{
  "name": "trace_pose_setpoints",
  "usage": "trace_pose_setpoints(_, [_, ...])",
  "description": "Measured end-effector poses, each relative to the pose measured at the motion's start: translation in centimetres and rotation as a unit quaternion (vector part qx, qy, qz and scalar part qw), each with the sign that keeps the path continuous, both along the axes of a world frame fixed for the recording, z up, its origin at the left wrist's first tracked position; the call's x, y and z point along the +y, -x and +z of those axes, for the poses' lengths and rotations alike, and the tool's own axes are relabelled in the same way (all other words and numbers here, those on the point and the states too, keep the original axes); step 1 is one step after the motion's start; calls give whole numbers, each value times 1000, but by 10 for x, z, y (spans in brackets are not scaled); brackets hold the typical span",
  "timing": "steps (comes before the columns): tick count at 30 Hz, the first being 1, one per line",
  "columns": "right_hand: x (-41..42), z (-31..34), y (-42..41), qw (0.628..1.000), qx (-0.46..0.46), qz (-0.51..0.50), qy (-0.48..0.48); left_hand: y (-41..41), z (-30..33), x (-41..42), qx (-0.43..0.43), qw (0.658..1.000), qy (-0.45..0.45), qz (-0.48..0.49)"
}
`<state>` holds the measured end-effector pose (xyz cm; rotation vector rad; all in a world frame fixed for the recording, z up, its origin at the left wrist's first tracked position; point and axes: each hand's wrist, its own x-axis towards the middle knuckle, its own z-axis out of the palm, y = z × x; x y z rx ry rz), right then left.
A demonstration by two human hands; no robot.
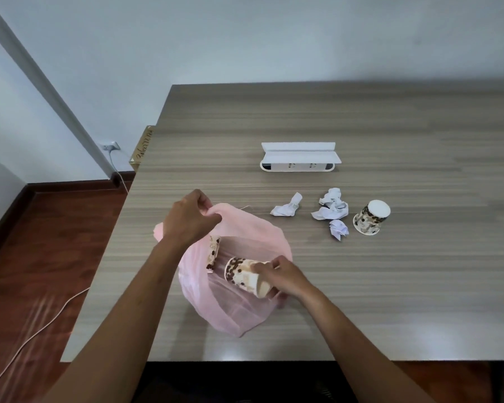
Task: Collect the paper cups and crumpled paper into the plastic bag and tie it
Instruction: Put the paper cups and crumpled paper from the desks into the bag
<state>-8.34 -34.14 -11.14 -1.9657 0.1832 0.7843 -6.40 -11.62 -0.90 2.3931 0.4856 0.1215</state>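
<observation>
While my left hand [191,218] pinches the far rim of the pink plastic bag [239,312] and holds its mouth open on the counter [390,286], my right hand [280,276] has its fingers [261,267] wrapped round a patterned paper cup [242,273] lying on its side at the opening. I see another cup [213,253] inside the bag. Further right, three crumpled papers [333,205] lie near an upside-down cup [371,218], well apart from the bag.
</observation>
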Motion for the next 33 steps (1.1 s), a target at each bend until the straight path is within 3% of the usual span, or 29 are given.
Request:
trace_pose_setpoints(2, [18, -11, 2, 999, 31, -18, 3, 4, 0, 0, 1, 1000, 1, -8])
trace_pose_setpoints(6, [59, -19, 3, 985, 46, -143, -84, 9, 0, 0, -14, 999, 22, -24])
trace_pose_setpoints(10, [87, -8, 6, 967, 111, -88, -213, 10, 1, 1, -25, 999, 40, -25])
trace_pose_setpoints(13, [91, -10, 9, 990, 73, 42, -116, 8, -1, 5, -29, 998, 44, -18])
trace_pose_setpoints(15, [87, -14, 8, 992, 50, 60, -99, 7, -3, 7, -31, 998, 46, -15])
trace_pose_setpoints(19, [70, -7, -3, 998, -35, -29, -38, 3, -7, 6, -30, 998, 48, 2])
trace_pose_setpoints(21, [54, -5, -11, 991, -82, -78, 74, 1, -6, 7, -36, 998, 52, 17])
trace_pose_setpoints(23, [35, -8, -13, 977, -61, -92, 181, -2, -5, 7, -47, 997, 57, 29])
trace_pose_setpoints(26, [17, -25, -3, 974, 83, -151, 144, -6, -1, 7, -57, 995, 65, 44])
trace_pose_setpoints(27, [14, -33, 0, 974, 90, -166, 125, -8, 1, 7, -60, 995, 67, 50])
trace_pose_setpoints(31, [10, -55, -1, 976, -48, -124, 171, -10, 8, 11, -68, 990, 99, 70])
trace_pose_setpoints(33, [8, -51, -10, 980, -61, -155, 109, -9, 14, 20, -69, 985, 124, 101])
